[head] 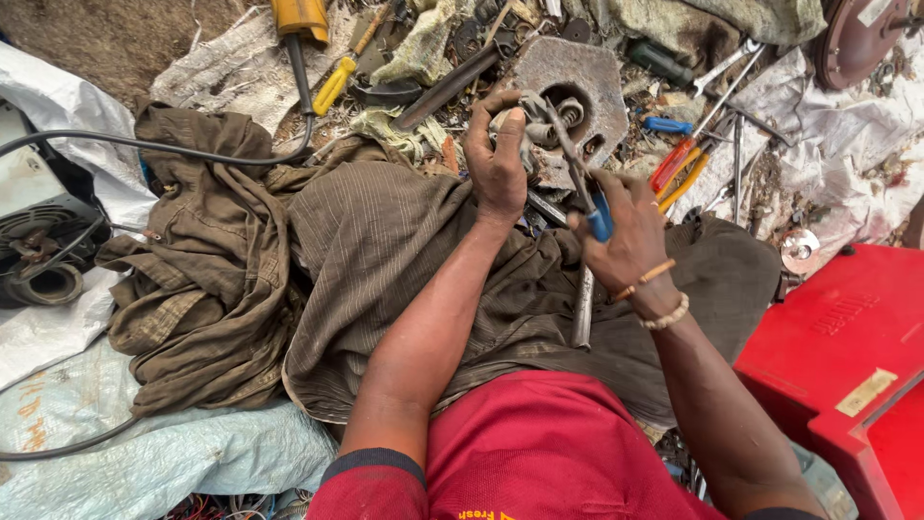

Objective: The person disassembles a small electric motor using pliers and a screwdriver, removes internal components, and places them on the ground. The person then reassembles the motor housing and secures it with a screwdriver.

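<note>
The left hand (498,164) is closed around a small grey metal part (535,123), thumb across its front, holding it up above the lap over a brown striped cloth (385,260). The right hand (626,231) grips a pair of blue-handled pliers (584,188), fingers wrapped tight on the handles. The pliers' long axis runs up and to the left — from the right hand toward the part — so their nose meets the part on its right side, just beside the left thumb. The part thus lies up-left of the right hand and directly in the left hand, which is the nearer one. Beyond both sits a flat grey metal plate (577,77) on the littered ground, with red-and-yellow-handled pliers (679,171) to its right. A yellow-handled screwdriver (337,82) lies well apart to the left.
</note>
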{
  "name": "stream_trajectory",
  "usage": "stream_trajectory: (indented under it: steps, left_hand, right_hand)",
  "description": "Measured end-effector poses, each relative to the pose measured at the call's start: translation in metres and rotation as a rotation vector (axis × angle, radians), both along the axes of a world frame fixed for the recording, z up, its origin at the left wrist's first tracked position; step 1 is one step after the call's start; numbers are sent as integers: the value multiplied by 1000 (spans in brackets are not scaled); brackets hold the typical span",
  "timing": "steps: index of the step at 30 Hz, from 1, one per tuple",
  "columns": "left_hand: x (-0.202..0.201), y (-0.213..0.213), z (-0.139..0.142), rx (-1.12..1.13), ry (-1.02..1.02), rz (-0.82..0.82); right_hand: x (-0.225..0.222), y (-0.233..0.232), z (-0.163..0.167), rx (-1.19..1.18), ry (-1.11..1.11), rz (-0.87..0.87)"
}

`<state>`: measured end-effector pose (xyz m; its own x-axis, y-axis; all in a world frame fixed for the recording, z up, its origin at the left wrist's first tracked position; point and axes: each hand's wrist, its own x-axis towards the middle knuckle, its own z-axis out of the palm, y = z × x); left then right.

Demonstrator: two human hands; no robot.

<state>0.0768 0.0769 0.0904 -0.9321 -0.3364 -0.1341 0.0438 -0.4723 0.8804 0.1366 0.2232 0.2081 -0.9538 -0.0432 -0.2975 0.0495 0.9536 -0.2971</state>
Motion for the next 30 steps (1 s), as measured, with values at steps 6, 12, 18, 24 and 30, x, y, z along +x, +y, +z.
stream_trajectory:
  steps: [6,12,18,24,30]
  left_hand:
    - [2,10,-5,37,-32,-26]
    - [3,18,-12,359,-148,-142]
    - [5,23,-20,367,-190,-187]
    - [2,21,-25,364,-210,-216]
    - [4,16,-17,277,-169,-175]
  right_hand:
    - [2,9,-31,-12,154,107]
    - [11,22,-56,-52,5,110]
    - [22,29,-81,-539,-147,-74]
    - [35,38,-106,-398,-198,11]
    - [40,38,-102,-318,-154,-96]
